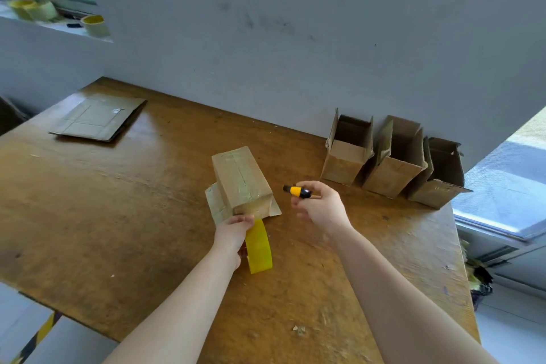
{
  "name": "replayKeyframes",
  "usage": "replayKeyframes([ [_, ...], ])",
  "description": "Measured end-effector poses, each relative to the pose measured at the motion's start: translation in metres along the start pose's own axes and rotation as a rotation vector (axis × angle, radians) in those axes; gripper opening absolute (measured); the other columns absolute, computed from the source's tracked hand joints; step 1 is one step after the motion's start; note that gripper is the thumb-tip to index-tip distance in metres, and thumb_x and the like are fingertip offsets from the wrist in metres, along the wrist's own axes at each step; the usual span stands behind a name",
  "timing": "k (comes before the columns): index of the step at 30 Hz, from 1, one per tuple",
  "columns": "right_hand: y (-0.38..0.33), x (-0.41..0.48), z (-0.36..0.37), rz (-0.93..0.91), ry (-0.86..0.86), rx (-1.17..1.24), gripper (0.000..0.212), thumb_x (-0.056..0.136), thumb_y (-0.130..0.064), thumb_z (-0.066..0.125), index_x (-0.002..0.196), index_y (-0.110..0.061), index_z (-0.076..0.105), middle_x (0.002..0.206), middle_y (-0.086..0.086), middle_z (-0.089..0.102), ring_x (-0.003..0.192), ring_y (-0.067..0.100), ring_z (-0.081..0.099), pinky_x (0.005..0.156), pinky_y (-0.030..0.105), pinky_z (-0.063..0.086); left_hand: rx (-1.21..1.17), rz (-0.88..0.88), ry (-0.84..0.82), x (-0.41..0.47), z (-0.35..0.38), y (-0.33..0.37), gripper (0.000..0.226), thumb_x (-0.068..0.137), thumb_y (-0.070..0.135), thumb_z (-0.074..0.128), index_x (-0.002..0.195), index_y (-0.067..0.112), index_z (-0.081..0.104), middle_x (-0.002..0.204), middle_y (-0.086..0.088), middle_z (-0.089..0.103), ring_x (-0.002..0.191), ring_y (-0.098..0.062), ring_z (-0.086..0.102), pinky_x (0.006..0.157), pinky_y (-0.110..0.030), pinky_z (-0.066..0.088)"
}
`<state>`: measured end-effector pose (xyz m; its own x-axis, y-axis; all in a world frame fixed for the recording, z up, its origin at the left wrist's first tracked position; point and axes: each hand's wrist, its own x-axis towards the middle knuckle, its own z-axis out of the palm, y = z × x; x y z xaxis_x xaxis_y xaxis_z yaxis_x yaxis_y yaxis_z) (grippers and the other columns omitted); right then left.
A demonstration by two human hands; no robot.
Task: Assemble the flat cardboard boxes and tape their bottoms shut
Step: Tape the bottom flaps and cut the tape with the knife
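Observation:
A small cardboard box [240,179] stands upside down in the middle of the wooden table [118,216], its taped bottom facing up and its flaps spread on the wood. My left hand [232,235] grips a yellow tape roll [259,247] just in front of the box, fingertips touching the box's near end. My right hand [320,207], to the right of the box, pinches a yellow-and-black utility knife [297,191] whose tip points left toward the box.
Three assembled open-topped boxes [393,162] stand in a row at the back right by the wall. A stack of flat cardboard boxes [99,118] lies at the back left. Tape rolls [94,25] sit on the window ledge at upper left.

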<state>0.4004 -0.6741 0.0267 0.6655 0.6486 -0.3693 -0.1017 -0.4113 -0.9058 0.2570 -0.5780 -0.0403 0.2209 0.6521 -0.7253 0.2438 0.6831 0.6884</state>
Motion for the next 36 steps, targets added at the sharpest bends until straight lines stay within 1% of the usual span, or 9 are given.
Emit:
replayKeyframes([
  [3,-0.005,-0.001,0.005,0.045,-0.161,0.241,0.032,0.087,0.001,0.059,0.112,-0.019,0.062,0.111,0.012,0.064,0.103,0.024,0.064,0.084,0.046,0.059,-0.014,0.007,-0.002,-0.001,-0.003,0.002,0.014,0.085,0.019,0.072,0.098,0.022,0.069,0.117,-0.007,0.060,0.115,-0.032,0.051,0.102,-0.054,0.041],
  [6,-0.006,-0.004,0.012,0.055,-0.101,0.355,0.018,0.089,-0.022,0.068,0.097,-0.007,0.062,0.097,0.017,0.068,0.086,0.025,0.067,0.076,0.046,0.060,-0.020,0.016,0.016,0.000,-0.007,0.005,0.017,0.087,0.017,0.070,0.104,0.021,0.070,0.116,-0.004,0.058,0.119,-0.030,0.048,0.105,-0.050,0.038],
  [9,-0.009,-0.003,0.014,-0.037,0.046,0.128,0.031,0.085,-0.031,0.074,0.083,-0.012,0.049,0.087,0.013,0.069,0.073,0.019,0.069,0.059,0.031,0.059,-0.025,0.043,0.075,0.003,-0.015,0.011,0.011,0.088,0.013,0.067,0.091,0.021,0.072,0.118,-0.003,0.055,0.116,-0.028,0.046,0.101,-0.045,0.037],
  [14,-0.015,-0.010,0.021,-0.083,-0.224,-0.023,0.049,0.085,-0.015,0.074,0.123,-0.020,0.043,0.107,0.006,0.063,0.082,0.026,0.072,0.074,0.038,0.061,-0.058,0.076,0.102,0.011,-0.026,0.012,0.011,0.089,0.013,0.065,0.083,0.021,0.069,0.121,-0.005,0.055,0.118,-0.028,0.046,0.099,-0.039,0.034],
  [19,-0.014,-0.008,0.036,-0.283,-0.235,-0.334,0.032,0.081,-0.004,0.068,0.103,-0.022,0.054,0.095,0.007,0.065,0.085,0.028,0.065,0.075,0.039,0.058,-0.057,0.065,0.119,0.005,-0.026,0.005,0.016,0.090,0.015,0.066,0.076,0.019,0.060,0.122,-0.010,0.056,0.125,-0.029,0.045,0.090,-0.035,0.033],
  [23,-0.008,-0.005,0.036,-0.355,-0.165,-0.620,0.019,0.084,-0.029,0.069,0.100,-0.032,0.059,0.086,-0.012,0.060,0.078,0.014,0.059,0.064,0.030,0.053,-0.038,0.074,0.138,0.008,-0.028,0.002,0.016,0.089,0.015,0.067,0.074,0.018,0.062,0.124,-0.011,0.057,0.124,-0.030,0.045,0.088,-0.036,0.033],
  [26,-0.008,-0.007,0.035,-0.427,-0.084,-0.785,0.034,0.082,-0.062,0.063,0.103,-0.036,0.070,0.086,-0.017,0.065,0.075,0.009,0.060,0.060,0.025,0.053,-0.005,0.074,0.142,0.010,-0.030,0.001,0.011,0.088,0.015,0.067,0.077,0.017,0.066,0.128,-0.011,0.057,0.124,-0.031,0.045,0.089,-0.037,0.033],
  [31,-0.015,-0.008,0.031,-0.615,-0.055,-0.915,0.041,0.083,-0.066,0.058,0.103,-0.034,0.074,0.091,-0.015,0.067,0.079,0.008,0.060,0.067,0.028,0.056,0.046,0.064,0.133,0.010,-0.034,0.003,0.008,0.089,0.016,0.065,0.082,0.019,0.067,0.123,-0.011,0.059,0.119,-0.031,0.049,0.100,-0.043,0.038],
  [36,-0.012,-0.003,0.020,-0.552,-0.120,-0.958,0.041,0.081,-0.067,0.059,0.097,-0.032,0.076,0.088,-0.016,0.067,0.077,0.008,0.061,0.067,0.029,0.058,0.041,0.056,0.141,0.008,-0.037,0.004,0.003,0.087,0.016,0.068,0.086,0.016,0.070,0.117,-0.010,0.061,0.116,-0.031,0.051,0.103,-0.046,0.040],
])
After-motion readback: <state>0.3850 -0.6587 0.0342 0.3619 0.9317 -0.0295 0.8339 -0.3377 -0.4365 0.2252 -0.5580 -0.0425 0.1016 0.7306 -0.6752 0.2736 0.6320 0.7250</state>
